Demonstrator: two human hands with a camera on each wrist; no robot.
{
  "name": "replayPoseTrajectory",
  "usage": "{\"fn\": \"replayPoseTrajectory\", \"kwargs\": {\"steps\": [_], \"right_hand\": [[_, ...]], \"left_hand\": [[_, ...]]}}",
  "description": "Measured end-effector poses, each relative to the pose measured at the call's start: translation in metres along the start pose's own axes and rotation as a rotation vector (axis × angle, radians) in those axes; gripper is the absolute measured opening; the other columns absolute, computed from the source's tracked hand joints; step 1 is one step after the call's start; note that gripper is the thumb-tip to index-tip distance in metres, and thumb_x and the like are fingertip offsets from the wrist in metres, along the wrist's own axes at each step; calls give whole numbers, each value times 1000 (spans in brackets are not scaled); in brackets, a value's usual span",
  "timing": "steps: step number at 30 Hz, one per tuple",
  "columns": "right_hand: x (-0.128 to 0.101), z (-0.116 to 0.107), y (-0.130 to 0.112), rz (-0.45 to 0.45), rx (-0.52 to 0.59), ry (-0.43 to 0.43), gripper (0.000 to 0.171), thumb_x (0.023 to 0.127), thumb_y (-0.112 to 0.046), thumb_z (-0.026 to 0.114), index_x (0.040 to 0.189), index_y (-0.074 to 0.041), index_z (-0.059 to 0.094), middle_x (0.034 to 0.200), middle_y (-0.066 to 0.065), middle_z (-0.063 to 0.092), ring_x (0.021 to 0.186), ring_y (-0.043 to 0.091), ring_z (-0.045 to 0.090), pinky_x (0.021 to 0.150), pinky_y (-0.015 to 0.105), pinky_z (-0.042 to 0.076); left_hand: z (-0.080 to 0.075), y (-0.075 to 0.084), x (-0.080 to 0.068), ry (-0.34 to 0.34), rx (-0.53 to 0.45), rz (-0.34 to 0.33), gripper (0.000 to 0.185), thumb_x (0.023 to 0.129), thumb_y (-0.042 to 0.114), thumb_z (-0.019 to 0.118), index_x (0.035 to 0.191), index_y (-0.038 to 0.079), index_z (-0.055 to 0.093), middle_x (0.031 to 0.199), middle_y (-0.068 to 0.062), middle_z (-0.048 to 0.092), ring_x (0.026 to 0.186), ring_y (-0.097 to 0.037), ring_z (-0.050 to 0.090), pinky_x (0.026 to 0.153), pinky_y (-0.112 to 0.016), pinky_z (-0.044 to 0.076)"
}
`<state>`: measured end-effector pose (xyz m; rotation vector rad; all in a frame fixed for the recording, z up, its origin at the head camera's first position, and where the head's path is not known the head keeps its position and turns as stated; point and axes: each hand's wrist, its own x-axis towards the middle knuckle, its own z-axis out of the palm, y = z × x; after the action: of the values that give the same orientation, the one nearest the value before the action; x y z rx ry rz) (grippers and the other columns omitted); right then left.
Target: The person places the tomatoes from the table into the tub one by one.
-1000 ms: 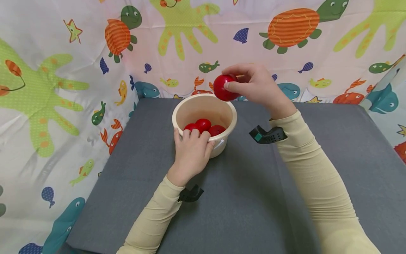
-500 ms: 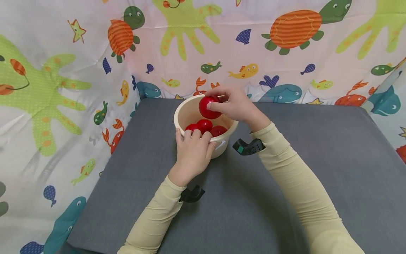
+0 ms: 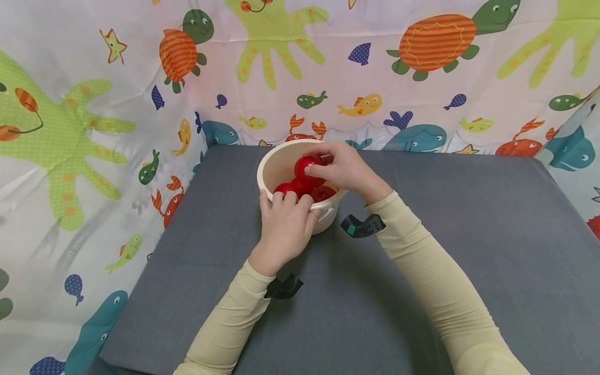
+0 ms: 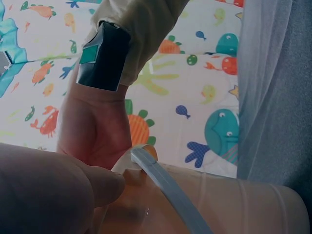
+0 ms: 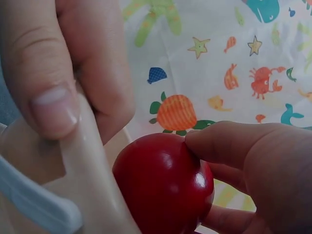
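Note:
A cream bowl (image 3: 274, 162) stands on the grey table and holds several red balls (image 3: 284, 187). My right hand (image 3: 338, 167) grips one more red ball (image 3: 305, 167) just inside the bowl's rim, above the others. The right wrist view shows that ball (image 5: 163, 183) close up, pinched between thumb and fingers beside the bowl's rim (image 5: 90, 165). My left hand (image 3: 286, 224) grips the bowl's near rim, fingers curled over the edge. In the left wrist view the rim (image 4: 165, 183) runs past my thumb (image 4: 105, 183).
The grey table (image 3: 469, 208) is walled at the back and left by a curtain (image 3: 117, 104) printed with sea animals. Black wrist camera mounts (image 3: 362, 225) sit on both cream sleeves.
My right hand has come down and toward me with the red ball, from above the bowl's far rim to inside the bowl. The left hand has kept its hold on the rim.

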<state>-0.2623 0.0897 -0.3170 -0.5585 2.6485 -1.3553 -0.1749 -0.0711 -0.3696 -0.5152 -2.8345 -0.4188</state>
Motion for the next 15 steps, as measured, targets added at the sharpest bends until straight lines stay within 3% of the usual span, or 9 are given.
{"fn": "replayPoseTrajectory", "kwargs": {"steps": [15], "right_hand": [[-6, -2, 5, 30, -17, 10, 44, 93, -22, 69, 135, -11, 65, 142, 12, 61, 124, 36, 61, 96, 53, 57]], "left_hand": [[0, -1, 0, -4, -4, 0, 30, 96, 36, 67, 119, 17, 67, 120, -12, 68, 122, -36, 54, 118, -74, 16]]}}
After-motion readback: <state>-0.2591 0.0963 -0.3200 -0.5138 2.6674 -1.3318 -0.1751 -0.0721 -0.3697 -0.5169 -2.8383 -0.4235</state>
